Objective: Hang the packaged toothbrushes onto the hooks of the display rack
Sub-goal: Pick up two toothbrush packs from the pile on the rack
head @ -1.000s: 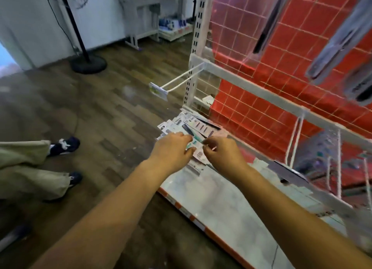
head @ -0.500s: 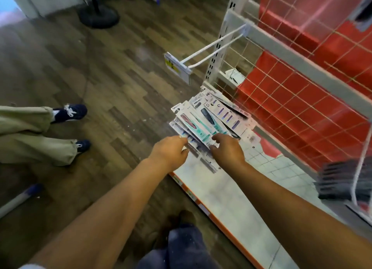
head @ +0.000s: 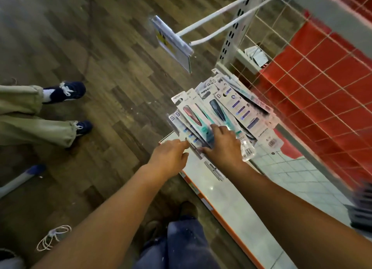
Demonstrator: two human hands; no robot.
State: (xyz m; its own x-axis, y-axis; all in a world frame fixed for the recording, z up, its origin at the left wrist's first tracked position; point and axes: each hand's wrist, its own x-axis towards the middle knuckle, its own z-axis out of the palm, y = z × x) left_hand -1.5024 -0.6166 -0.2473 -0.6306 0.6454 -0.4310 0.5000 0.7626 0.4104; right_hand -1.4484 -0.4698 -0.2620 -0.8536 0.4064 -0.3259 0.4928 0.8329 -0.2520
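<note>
A fanned pile of packaged toothbrushes lies on the far end of the white base shelf of the display rack. My right hand rests flat on the near end of the pile, fingers spread over the teal and dark packs. My left hand is just left of it, fingertips touching the edge of the lowest pack at the shelf's corner. Above the pile a white double-wire hook sticks out from the rack's upright, with a clear price tag holder at its tip. Nothing hangs on that hook.
A white wire grid over a red back panel stands behind the shelf. Another person's legs in khaki trousers and dark blue shoes are on the wooden floor at left. My own leg is below. A coiled white cord lies near it.
The view has tilted further down and closer to the pile. My right hand has slid forward onto the packs; my left hand has stretched its fingers to the pile's left edge.
</note>
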